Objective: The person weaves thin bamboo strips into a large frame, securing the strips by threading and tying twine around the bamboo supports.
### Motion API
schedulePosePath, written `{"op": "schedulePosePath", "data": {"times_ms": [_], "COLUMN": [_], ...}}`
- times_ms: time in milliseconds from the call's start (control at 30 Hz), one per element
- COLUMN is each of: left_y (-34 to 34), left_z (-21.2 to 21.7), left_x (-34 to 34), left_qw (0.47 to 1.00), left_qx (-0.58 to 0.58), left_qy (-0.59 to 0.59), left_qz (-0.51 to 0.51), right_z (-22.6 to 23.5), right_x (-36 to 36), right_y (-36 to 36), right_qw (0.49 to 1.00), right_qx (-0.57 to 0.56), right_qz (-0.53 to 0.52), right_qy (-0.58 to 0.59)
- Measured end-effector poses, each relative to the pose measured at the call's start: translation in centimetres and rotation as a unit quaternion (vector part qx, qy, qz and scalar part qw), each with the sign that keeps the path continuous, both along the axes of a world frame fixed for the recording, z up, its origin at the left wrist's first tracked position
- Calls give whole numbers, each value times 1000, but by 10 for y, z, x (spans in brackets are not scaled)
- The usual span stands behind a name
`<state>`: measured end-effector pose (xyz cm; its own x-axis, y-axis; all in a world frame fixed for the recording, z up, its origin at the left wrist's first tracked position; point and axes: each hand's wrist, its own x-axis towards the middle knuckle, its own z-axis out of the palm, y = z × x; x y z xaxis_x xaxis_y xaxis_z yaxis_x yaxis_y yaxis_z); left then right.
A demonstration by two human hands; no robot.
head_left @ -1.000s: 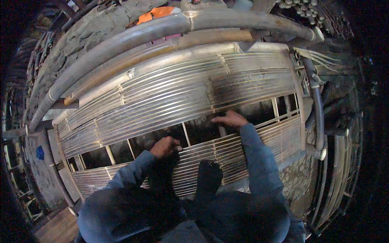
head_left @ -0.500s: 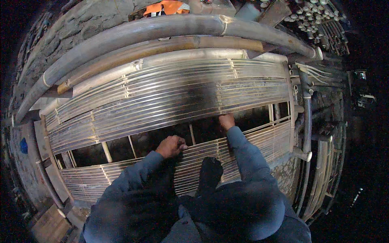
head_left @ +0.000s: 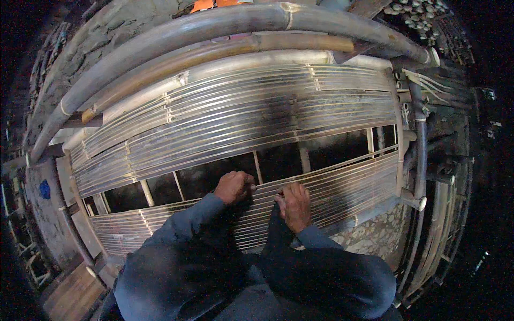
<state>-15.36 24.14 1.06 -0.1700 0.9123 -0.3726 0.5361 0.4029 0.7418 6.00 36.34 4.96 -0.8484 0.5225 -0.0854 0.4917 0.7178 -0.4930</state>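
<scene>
A panel of thin bamboo slats lies before me in two bands, a far band (head_left: 225,125) and a near band (head_left: 342,184), split by a long dark gap with a few upright cross strips (head_left: 258,167). My left hand (head_left: 234,187) is closed at the gap's near edge, by the top slats of the near band. Just right of it, my right hand (head_left: 295,206) hangs over the near band with its fingers curled into a pinch. Whatever the fingers of either hand hold is too small or hidden to make out.
Thick bamboo poles (head_left: 214,29) run across beyond the panel. Upright and jutting bamboo poles (head_left: 420,155) stand at the right, and a bundle of cut bamboo (head_left: 417,16) lies at the far right. A wooden board (head_left: 75,294) is at the lower left, an orange item (head_left: 222,3) at the top.
My right hand has come back from the far band's lower edge, across the gap, to over the near band beside my left hand. The left hand stays at nearly the same spot. The view has shifted slightly.
</scene>
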Motion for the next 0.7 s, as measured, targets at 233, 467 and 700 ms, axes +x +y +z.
{"op": "schedulePosePath", "data": {"times_ms": [233,467,700], "left_y": [0,-5,-6], "left_z": [7,7,-27], "left_x": [7,5,-2], "left_qw": [997,998,989], "left_qx": [-57,-31,-4], "left_qy": [48,-40,-141], "left_qz": [34,35,44], "right_z": [-27,-30,-25], "right_x": [-9,-13,-7], "right_y": [-23,-20,47], "right_qw": [990,986,800], "right_qx": [128,120,-588], "right_qz": [57,87,-121], "right_qy": [-36,-70,8]}}
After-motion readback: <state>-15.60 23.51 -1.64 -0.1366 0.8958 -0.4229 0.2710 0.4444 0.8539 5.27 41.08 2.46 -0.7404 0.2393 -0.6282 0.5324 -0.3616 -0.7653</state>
